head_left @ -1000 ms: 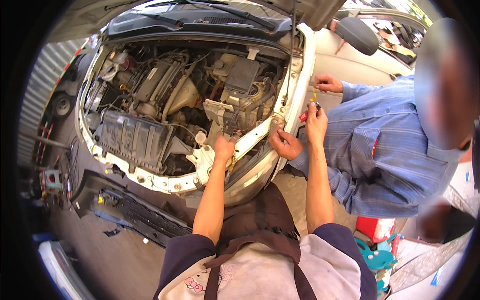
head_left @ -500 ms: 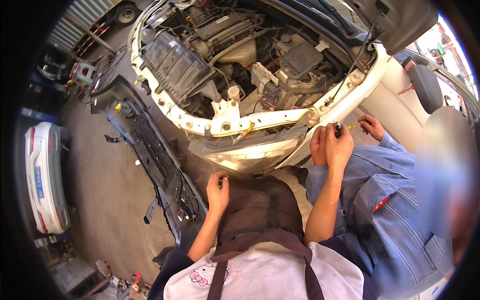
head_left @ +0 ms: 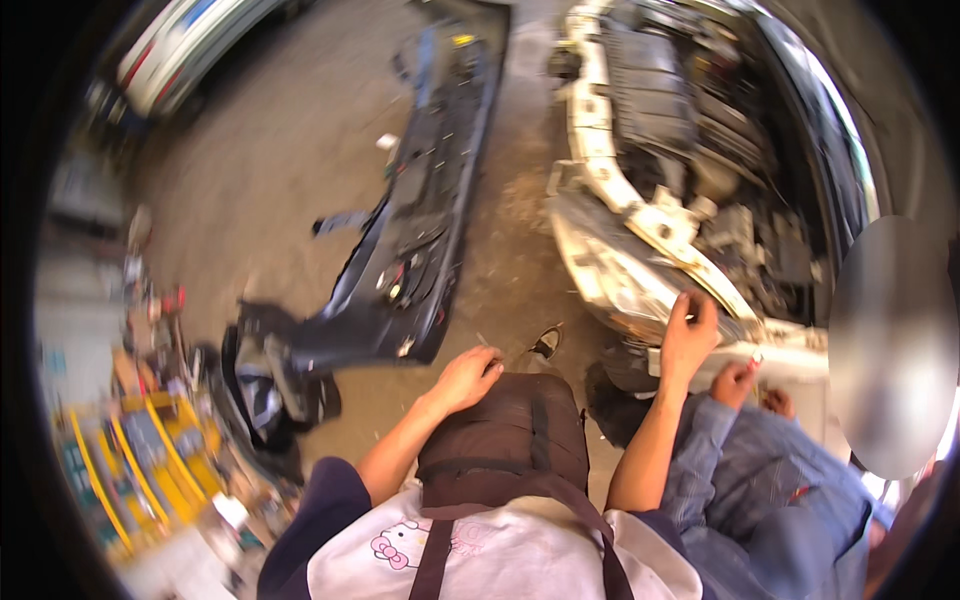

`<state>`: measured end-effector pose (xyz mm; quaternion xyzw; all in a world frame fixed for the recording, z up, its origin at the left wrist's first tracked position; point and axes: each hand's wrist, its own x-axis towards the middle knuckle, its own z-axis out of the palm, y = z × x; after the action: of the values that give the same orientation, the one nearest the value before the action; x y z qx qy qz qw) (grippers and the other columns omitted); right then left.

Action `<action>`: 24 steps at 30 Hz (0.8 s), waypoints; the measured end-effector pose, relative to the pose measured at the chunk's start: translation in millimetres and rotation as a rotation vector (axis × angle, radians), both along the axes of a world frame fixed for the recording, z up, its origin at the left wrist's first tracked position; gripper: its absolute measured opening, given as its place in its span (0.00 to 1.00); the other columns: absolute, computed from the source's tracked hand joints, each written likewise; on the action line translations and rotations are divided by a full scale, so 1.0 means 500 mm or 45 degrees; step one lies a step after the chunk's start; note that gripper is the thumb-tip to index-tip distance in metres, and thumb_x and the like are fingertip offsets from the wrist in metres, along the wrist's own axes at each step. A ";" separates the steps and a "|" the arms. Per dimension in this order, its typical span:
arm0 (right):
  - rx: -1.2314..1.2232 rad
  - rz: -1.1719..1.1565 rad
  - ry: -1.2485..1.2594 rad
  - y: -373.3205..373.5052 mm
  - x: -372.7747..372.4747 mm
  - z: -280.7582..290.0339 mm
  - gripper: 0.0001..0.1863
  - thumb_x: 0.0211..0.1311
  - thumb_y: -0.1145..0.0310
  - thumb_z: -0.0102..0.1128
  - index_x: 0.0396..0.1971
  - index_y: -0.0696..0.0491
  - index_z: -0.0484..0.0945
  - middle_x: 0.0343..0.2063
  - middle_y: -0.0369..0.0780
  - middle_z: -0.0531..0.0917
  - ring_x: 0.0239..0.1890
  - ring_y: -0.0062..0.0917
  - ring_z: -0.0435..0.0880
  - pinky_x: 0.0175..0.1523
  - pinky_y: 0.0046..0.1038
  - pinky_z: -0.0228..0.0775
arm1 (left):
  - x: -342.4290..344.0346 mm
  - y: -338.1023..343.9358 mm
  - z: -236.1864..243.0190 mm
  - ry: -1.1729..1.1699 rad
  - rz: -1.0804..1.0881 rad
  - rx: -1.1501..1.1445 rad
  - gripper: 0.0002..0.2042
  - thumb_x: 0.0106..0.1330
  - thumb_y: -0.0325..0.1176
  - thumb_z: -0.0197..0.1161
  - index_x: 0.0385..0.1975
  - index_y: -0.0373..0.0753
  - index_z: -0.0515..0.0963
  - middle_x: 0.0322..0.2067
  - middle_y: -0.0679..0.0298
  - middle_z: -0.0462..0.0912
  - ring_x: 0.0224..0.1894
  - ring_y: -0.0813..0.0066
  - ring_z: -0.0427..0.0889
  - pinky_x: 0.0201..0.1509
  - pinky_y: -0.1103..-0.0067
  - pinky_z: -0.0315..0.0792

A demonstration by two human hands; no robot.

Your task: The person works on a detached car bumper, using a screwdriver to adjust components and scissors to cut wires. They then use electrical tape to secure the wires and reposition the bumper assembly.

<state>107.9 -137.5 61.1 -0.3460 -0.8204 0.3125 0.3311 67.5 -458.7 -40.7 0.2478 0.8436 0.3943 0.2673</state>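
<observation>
While black bumper's long axis runs forward, left hand, right hand half-curled; grip contents unclear.

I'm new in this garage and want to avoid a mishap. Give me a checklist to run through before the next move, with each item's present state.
1. Left hand clear of the engine bay: ok, it is over the brown apron.
2. Right hand empty: cannot tell, it is curled.
3. Co-worker's hand apart from the right hand: ok, a gap shows.
4. Floor free of large parts: not ok, the black bumper cover lies there.
5. Headlight firmly fixed: cannot tell, its mountings are not clear.
</observation>
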 end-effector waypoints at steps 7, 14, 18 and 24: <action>-0.132 1.042 -0.625 -0.425 0.010 -0.121 0.08 0.63 0.67 0.59 0.34 0.57 0.80 0.32 0.49 0.83 0.36 0.44 0.84 0.41 0.39 0.74 | 0.211 -0.396 -0.074 -0.179 0.148 -0.625 0.16 0.67 0.41 0.58 0.46 0.35 0.78 0.44 0.46 0.80 0.50 0.47 0.78 0.54 0.59 0.72; 0.353 2.281 -1.417 -0.608 0.035 -0.155 0.16 0.64 0.57 0.57 0.40 0.54 0.79 0.40 0.48 0.84 0.45 0.44 0.83 0.49 0.45 0.74 | 0.387 -0.513 -0.117 -0.309 0.601 -0.518 0.17 0.65 0.42 0.61 0.45 0.33 0.79 0.42 0.45 0.81 0.46 0.46 0.81 0.50 0.60 0.74; 0.471 2.415 -1.174 -0.671 0.048 -0.190 0.15 0.61 0.59 0.59 0.39 0.56 0.80 0.35 0.46 0.86 0.44 0.42 0.84 0.49 0.43 0.73 | 0.421 -0.461 -0.127 -0.304 0.851 -0.341 0.13 0.64 0.35 0.62 0.41 0.32 0.79 0.35 0.46 0.83 0.40 0.47 0.82 0.44 0.62 0.74; 0.387 2.349 -0.977 -0.666 0.048 -0.173 0.11 0.59 0.63 0.58 0.36 0.55 0.79 0.33 0.46 0.85 0.42 0.41 0.85 0.47 0.43 0.71 | 0.344 -0.396 -0.114 -0.284 0.685 -0.277 0.12 0.65 0.35 0.60 0.41 0.33 0.79 0.38 0.44 0.83 0.43 0.46 0.82 0.47 0.62 0.74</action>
<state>132.0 -470.5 -25.4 0.3921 -0.8499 0.2061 -0.2855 239.7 -656.7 -97.9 -0.0592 0.8816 0.3832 0.2691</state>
